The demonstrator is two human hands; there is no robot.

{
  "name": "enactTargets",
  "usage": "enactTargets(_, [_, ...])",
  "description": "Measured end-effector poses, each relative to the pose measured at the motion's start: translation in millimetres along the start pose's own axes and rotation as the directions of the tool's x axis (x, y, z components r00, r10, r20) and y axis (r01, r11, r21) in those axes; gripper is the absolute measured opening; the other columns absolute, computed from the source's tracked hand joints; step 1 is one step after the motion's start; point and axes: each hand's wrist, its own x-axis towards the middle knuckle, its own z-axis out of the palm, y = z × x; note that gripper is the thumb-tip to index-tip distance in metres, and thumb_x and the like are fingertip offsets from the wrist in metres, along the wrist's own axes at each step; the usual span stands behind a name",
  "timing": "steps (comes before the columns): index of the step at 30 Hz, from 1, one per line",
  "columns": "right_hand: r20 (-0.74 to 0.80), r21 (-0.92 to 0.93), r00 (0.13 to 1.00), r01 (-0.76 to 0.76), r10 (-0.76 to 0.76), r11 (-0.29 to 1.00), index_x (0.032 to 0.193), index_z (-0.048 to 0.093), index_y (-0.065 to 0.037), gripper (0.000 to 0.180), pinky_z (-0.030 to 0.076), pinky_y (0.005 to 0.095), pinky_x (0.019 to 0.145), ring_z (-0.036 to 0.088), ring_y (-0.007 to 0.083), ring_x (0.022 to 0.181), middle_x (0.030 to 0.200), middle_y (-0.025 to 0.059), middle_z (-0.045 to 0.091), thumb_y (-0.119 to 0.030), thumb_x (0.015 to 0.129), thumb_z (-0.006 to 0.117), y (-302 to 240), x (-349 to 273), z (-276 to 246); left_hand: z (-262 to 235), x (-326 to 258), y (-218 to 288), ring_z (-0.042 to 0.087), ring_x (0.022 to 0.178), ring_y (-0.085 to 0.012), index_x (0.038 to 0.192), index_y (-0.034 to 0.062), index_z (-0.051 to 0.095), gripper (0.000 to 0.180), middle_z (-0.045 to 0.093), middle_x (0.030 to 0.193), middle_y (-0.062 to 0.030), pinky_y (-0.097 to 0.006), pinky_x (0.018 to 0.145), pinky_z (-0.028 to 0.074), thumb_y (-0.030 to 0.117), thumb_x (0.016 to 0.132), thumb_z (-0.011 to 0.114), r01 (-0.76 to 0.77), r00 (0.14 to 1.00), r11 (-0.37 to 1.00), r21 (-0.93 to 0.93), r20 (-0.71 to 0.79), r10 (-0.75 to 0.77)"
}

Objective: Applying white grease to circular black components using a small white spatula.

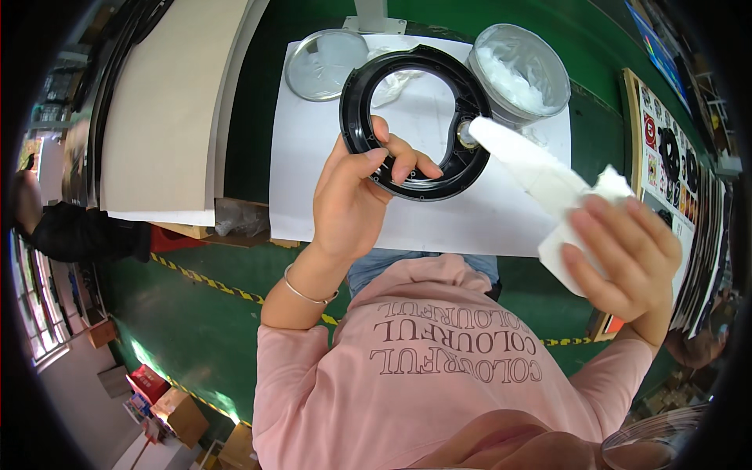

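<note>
My left hand (pixel 354 184) grips the lower left part of a black plastic ring (pixel 357 103), its thumb and fingers wrapped around the rim. The ring is held up over a white-covered table, and a small round metallic part (pixel 466 135) sits on its right inner side. In my right hand (pixel 627 251) is a folded white wipe (pixel 529 166), pinched between closed fingers. The wipe's narrow far end reaches the small round part; whether it presses on it I cannot tell.
A round clear tub (pixel 560 74) with white material inside stands at the back right of the white sheet (pixel 301 196). Its round lid (pixel 325 66) lies at the back left. Crumpled white material (pixel 392 88) shows through the ring. Boards (pixel 168 102) stand left, picture panels (pixel 662 149) right.
</note>
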Motion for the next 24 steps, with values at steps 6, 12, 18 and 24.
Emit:
enactTargets(6, [-0.233, 0.641, 0.742, -0.369, 0.628, 0.673, 0.096, 0.051, 0.001, 0.021, 0.047, 0.0283, 0.07, 0.059, 0.0249, 0.082, 0.09, 0.0152, 0.06, -0.001, 0.075, 0.057, 16.8, -23.9, 28.1, 2.6, -1.1, 2.2, 0.054, 0.079, -0.0297, 0.097, 0.0062, 0.039, 0.02, 0.045, 0.067, -0.0093, -0.037, 0.076, 0.04, 0.009, 0.078, 0.032, -0.03, 0.999, 0.999, 0.016, 0.013, 0.03])
enactTargets(12, [-0.149, 0.746, 0.593, -0.459, 0.792, 0.484, 0.096, 0.05, 0.005, 0.019, 0.047, 0.0279, 0.068, 0.06, 0.0234, 0.078, 0.089, 0.0173, 0.058, 0.005, 0.078, 0.052, 15.4, -32.8, 45.2, 2.8, -1.7, 3.4, 0.054, 0.079, -0.03, 0.097, 0.0055, 0.038, 0.02, 0.045, 0.067, -0.0096, -0.037, 0.077, 0.039, 0.009, 0.078, 0.032, -0.063, 0.997, 0.996, 0.056, 0.043, 0.061])
enactTargets(18, [-0.269, 0.664, 0.839, -0.193, 0.472, 0.722, 0.092, 0.051, 0.003, 0.024, 0.048, 0.0283, 0.062, 0.062, 0.0273, 0.075, 0.086, 0.0196, 0.061, 0.01, 0.069, 0.053, 15.7, -19.2, 53.7, 1.2, -1.9, 3.3, 0.054, 0.08, -0.0304, 0.097, 0.0062, 0.039, 0.02, 0.045, 0.067, -0.0091, -0.037, 0.077, 0.039, 0.01, 0.079, 0.032, -0.019, 1.0, 0.999, -0.04, 0.015, 0.02])
enactTargets(24, [-0.186, 0.644, 0.856, -0.264, 0.482, 0.718, 0.092, 0.049, 0.005, 0.02, 0.049, 0.0327, 0.066, 0.061, 0.0318, 0.075, 0.083, 0.0241, 0.06, 0.012, 0.074, 0.048, 10.3, -19.2, 45.7, 3.1, -0.9, 3.4, 0.053, 0.079, -0.0307, 0.097, 0.0067, 0.039, 0.02, 0.044, 0.067, -0.0088, -0.038, 0.077, 0.039, 0.01, 0.078, 0.032, -0.018, 1.0, 0.999, -0.037, 0.018, 0.019])
